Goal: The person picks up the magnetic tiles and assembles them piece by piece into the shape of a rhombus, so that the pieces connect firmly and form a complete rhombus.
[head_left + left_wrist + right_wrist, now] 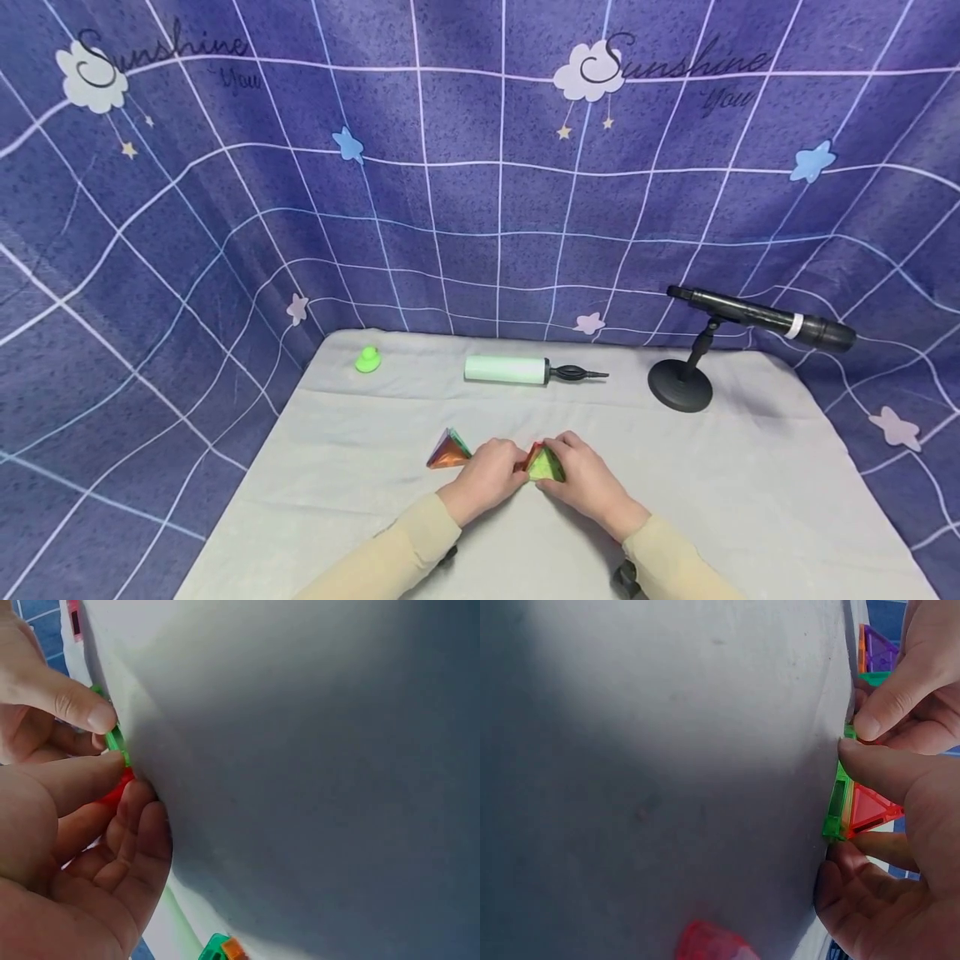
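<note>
A see-through red-and-green triangular piece [546,468] is held between two hands, over the near-middle part of a pale cloth-covered table [322,500]. Let that piece be taken as the clock's centre. From 9 o'clock it's pinched by the left hand [491,473] — thumb and fingers are closed around the red side, going by the left wrist view. From about 4 o'clock it's gripped by the right hand [588,483], with thumb and fingertips clamped on the green part. So the same piece is clamped by both, and the thumbs are nearly brought together. Whether the cloth is touched by its bottom edge can't really be told.

At 9 o'clock, just past the left hand, a second tile shape [448,452] is seen in orange, purple and green. Up at 10 o'clock a little bright green toy [367,360] is parked near the table's far edge. At 12 a mint-green pump [506,369] is laid flat, its black nozzle pointed toward 3 o'clock. At 2 o'clock a black microphone [765,319] is propped on a round-based stand [680,385], thick end tilted lower. Everything's backed by a purple curtain [465,200] — clouds, stars and "Sunshine You" are printed on it.
</note>
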The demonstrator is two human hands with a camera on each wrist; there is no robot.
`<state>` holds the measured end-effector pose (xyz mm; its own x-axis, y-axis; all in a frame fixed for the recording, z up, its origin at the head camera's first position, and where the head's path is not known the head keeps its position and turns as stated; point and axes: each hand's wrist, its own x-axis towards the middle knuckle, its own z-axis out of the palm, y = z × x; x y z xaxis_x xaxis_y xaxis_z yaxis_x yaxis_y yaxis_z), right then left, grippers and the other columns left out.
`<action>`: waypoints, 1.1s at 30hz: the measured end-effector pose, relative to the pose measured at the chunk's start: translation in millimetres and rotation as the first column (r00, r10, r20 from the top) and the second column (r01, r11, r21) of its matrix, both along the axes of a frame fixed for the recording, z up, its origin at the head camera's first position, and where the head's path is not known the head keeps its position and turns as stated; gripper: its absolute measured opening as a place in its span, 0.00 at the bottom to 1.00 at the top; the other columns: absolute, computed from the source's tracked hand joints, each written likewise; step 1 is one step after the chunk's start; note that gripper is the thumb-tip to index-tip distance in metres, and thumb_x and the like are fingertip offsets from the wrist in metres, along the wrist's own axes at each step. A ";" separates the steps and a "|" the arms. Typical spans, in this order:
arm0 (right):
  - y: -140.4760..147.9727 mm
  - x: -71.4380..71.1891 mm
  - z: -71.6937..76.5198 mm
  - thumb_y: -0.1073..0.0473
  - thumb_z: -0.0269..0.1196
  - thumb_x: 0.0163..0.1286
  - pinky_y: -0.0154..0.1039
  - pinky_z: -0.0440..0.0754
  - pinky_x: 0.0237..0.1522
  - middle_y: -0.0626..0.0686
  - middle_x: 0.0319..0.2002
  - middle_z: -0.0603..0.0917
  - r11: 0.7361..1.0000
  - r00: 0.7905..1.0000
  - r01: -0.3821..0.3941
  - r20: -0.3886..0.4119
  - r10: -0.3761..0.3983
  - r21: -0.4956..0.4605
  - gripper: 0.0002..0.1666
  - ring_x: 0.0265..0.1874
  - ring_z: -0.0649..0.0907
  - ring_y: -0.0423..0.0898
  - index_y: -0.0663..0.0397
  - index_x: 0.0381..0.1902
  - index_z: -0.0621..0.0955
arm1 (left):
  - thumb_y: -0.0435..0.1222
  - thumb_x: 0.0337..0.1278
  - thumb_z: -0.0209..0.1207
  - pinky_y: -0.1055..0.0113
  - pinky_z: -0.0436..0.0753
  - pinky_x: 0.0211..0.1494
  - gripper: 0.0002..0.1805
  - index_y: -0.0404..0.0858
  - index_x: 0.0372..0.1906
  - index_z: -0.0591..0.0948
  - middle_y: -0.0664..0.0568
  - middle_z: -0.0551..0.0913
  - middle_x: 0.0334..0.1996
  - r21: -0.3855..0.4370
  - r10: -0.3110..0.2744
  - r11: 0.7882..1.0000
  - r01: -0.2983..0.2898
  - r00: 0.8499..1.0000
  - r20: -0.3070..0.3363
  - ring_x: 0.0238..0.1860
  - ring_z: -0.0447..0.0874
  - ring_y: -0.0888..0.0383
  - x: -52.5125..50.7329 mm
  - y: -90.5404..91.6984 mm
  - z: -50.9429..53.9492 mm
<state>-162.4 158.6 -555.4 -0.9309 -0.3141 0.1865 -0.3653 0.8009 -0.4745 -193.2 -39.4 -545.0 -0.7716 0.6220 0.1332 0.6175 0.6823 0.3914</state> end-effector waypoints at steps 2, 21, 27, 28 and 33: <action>0.5 -0.2 -0.6 0.55 0.82 0.55 0.48 0.83 0.48 0.54 0.47 0.81 1.000 1.000 -0.007 -0.004 0.007 0.005 0.38 0.41 0.82 0.45 0.65 0.59 0.82 | 0.33 0.56 0.72 0.70 0.70 0.29 0.12 0.47 0.22 0.83 0.67 0.74 0.17 -0.004 0.003 1.000 -0.003 1.000 0.005 0.23 0.72 0.68 -0.4 0.1 1.3; 47.3 10.7 6.8 0.54 0.78 0.61 0.48 0.83 0.51 0.50 0.50 0.82 0.989 0.989 -0.145 0.021 0.145 -0.017 0.30 0.46 0.82 0.45 0.60 0.58 0.84 | 0.32 0.56 0.71 0.70 0.71 0.31 0.05 0.44 0.28 0.88 0.65 0.78 0.20 0.003 0.015 1.000 -0.015 0.999 0.047 0.23 0.71 0.67 -1.1 1.3 1.9; 69.2 25.8 8.0 0.50 0.76 0.65 0.48 0.81 0.50 0.48 0.50 0.81 0.989 0.988 -0.146 0.049 0.146 -0.013 0.27 0.45 0.81 0.43 0.58 0.58 0.85 | 0.32 0.58 0.70 0.70 0.70 0.28 0.03 0.42 0.30 0.90 0.65 0.76 0.19 -0.006 0.037 0.999 -0.037 0.996 0.083 0.22 0.68 0.66 -1.0 1.8 2.3; 72.3 28.6 8.0 0.50 0.76 0.65 0.47 0.81 0.49 0.48 0.50 0.81 0.990 0.988 -0.143 0.051 0.143 -0.015 0.27 0.45 0.80 0.42 0.58 0.58 0.85 | 0.32 0.58 0.70 0.70 0.69 0.28 0.03 0.42 0.30 0.90 0.65 0.76 0.19 -0.006 0.039 0.999 -0.039 0.995 0.087 0.22 0.68 0.66 -1.0 1.9 2.4; 86.7 42.1 4.5 0.51 0.77 0.63 0.45 0.80 0.48 0.47 0.51 0.81 0.990 0.990 -0.142 -0.001 0.142 -0.016 0.27 0.43 0.78 0.40 0.58 0.57 0.86 | 0.32 0.58 0.70 0.71 0.70 0.28 0.03 0.42 0.30 0.90 0.66 0.77 0.19 0.002 0.032 0.999 -0.032 0.996 0.085 0.22 0.68 0.66 -0.8 2.2 2.6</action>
<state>-120.3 245.3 -550.9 -0.8771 -0.4400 0.1927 -0.4748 0.7331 -0.4869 -194.0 -37.3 -542.4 -0.7999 0.5962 0.0688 0.5598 0.6999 0.4435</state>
